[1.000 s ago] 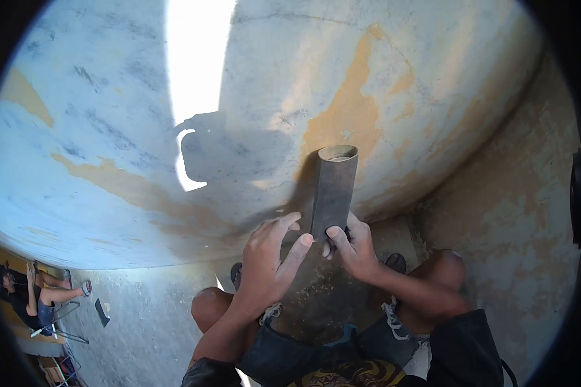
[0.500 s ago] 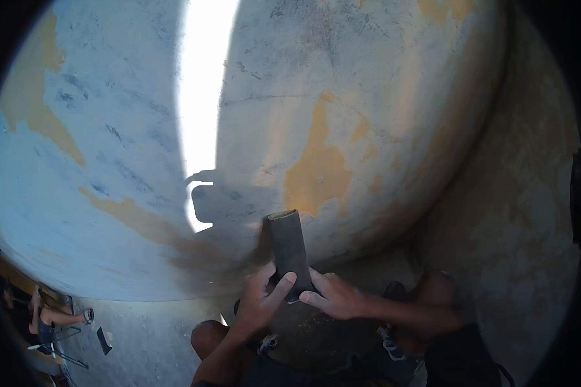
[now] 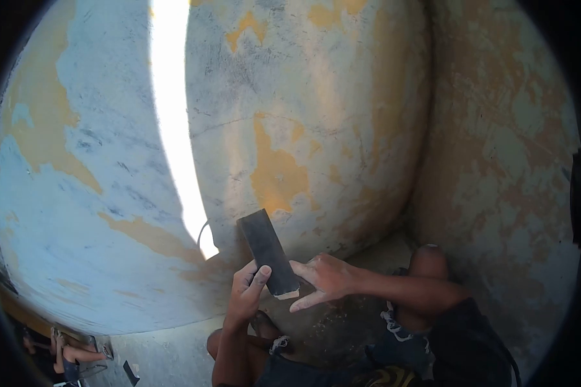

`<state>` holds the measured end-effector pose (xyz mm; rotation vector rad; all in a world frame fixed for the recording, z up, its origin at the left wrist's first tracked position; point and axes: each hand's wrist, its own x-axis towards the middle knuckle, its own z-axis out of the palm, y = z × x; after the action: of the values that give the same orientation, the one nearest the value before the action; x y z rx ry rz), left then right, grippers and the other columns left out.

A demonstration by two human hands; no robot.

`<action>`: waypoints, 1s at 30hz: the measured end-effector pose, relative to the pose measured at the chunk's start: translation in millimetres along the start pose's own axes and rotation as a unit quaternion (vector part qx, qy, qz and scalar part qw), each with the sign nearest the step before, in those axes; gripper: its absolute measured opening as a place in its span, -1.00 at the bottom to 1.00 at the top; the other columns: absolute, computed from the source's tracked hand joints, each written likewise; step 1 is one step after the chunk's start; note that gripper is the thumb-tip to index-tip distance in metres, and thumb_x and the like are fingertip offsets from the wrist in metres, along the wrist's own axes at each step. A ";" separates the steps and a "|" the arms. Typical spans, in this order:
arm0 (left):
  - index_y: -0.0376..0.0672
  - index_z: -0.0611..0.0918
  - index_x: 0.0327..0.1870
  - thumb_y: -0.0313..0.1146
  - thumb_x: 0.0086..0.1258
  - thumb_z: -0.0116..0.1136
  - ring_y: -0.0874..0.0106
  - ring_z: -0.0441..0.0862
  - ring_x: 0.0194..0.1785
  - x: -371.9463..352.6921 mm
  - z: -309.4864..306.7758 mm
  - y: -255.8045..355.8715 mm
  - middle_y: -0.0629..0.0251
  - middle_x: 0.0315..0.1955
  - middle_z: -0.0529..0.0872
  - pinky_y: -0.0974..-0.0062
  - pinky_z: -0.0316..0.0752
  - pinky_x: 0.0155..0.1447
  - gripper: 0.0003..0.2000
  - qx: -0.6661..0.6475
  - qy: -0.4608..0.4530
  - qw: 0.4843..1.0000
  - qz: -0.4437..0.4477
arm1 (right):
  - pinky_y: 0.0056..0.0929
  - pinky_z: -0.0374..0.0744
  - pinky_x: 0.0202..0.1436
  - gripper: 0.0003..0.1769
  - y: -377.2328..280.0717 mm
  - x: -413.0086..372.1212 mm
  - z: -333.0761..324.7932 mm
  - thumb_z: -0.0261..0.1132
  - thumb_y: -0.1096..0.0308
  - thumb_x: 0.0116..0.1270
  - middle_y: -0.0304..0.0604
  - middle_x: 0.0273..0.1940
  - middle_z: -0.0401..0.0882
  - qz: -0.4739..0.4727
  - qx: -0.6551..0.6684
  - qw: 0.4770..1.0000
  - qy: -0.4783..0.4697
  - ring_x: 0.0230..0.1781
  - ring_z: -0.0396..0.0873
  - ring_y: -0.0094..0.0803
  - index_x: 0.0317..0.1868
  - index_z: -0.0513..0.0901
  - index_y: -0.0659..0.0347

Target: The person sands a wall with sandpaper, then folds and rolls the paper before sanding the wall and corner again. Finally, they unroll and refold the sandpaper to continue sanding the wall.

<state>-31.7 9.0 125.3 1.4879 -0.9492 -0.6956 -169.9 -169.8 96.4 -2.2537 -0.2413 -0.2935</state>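
Left hand (image 3: 245, 293) grasps dark flat block (image 3: 268, 253) at its lower end, thumb across face; right hand (image 3: 323, 278) open, fingers spread, touching the block's edge, before wall (image 3: 303, 116).

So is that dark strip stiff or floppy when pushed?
Probably fairly stiff: the dark strip stands straight past the left hand without drooping. Likely light, since a thumb and fingers at its lower end carry it while the right hand is open. Its matte face looks rough, so unlikely to slip.
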 end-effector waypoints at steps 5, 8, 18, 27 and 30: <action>-0.38 0.64 0.05 -0.18 0.62 0.07 0.57 0.54 -0.06 -8.8 -2.7 -10.6 0.34 -0.18 0.70 0.54 0.44 0.07 -0.64 -0.010 -0.006 1.000 0.018 | -0.14 0.58 -0.34 -0.37 8.2 -5.7 13.5 0.42 -0.18 0.27 0.05 -0.50 0.58 -0.103 -0.088 0.984 0.118 -0.40 0.64 0.08 -0.16 0.50 0.30; -0.38 0.64 0.00 -0.19 0.61 0.08 0.57 0.55 -0.08 -14.1 4.6 -13.8 0.34 -0.21 0.70 0.53 0.44 0.05 -0.66 0.003 0.016 0.999 0.034 | -0.16 0.58 -0.36 -0.38 15.4 -8.4 3.5 0.43 -0.17 0.25 0.03 -0.47 0.60 -0.141 -0.120 0.974 0.135 -0.39 0.65 0.06 -0.19 0.53 0.30; -0.37 0.68 -0.16 -0.38 0.48 0.24 0.51 0.62 -0.28 -0.2 13.7 6.1 0.24 -0.35 0.73 0.51 0.49 -0.15 -0.82 0.136 0.136 0.972 0.135 | -0.20 0.58 -0.25 -0.49 2.1 7.7 -2.8 0.30 -0.06 0.45 0.06 -0.36 0.68 0.010 0.037 0.994 0.107 -0.39 0.69 -0.03 -0.05 0.57 0.31; -0.36 0.64 0.07 -0.27 0.55 0.19 0.51 0.64 -0.11 11.1 16.5 -4.3 0.23 -0.18 0.74 0.50 0.51 0.02 -0.70 -0.032 0.085 0.994 0.059 | -0.45 0.53 -0.32 -0.62 6.1 7.8 18.3 0.27 0.15 0.53 -0.17 -0.39 0.61 0.126 0.295 0.939 0.127 -0.45 0.53 -0.57 0.02 0.56 0.37; -0.35 0.66 0.06 -0.27 0.60 0.12 0.53 0.65 -0.07 13.0 4.0 -11.5 0.27 -0.18 0.74 0.48 0.54 0.08 -0.71 -0.096 0.036 0.994 0.031 | -0.57 0.44 -0.34 -0.63 15.0 8.9 23.0 0.23 0.07 0.55 -0.33 -0.42 0.55 0.159 0.302 0.936 0.089 -0.46 0.45 -0.64 -0.08 0.60 0.27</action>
<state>-26.8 -4.4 114.6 1.3008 -0.8465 -0.6636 -154.4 -161.0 73.7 -1.6104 0.1220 -0.2114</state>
